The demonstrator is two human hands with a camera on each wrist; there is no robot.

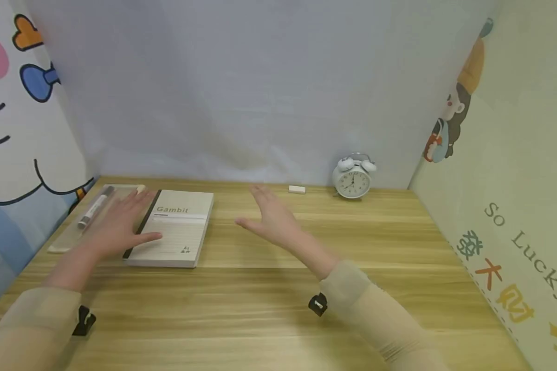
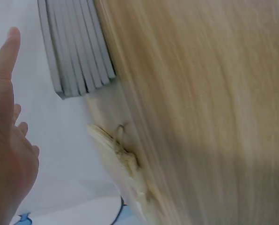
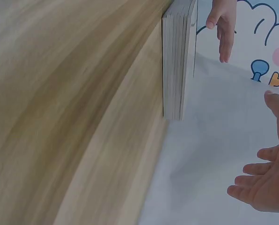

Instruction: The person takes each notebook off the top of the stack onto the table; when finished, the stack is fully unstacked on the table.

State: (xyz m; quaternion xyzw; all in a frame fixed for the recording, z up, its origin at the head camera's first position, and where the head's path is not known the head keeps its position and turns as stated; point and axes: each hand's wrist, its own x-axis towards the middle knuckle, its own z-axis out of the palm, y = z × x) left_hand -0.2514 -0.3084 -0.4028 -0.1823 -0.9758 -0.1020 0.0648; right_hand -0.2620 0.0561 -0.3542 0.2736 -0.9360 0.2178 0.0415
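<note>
Grip left (image 1: 116,226) and grip right (image 1: 277,220) hang spread wide, empty, the left near the notebook stack (image 1: 185,232).

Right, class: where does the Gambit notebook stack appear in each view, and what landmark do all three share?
Head: the Gambit notebook stack lies left of centre, cover showing.
Left wrist: the stack is upper left, layered edges showing.
Right wrist: the stack is near the top, just right of centre.
Shared landmark: the person's left hand.
</note>
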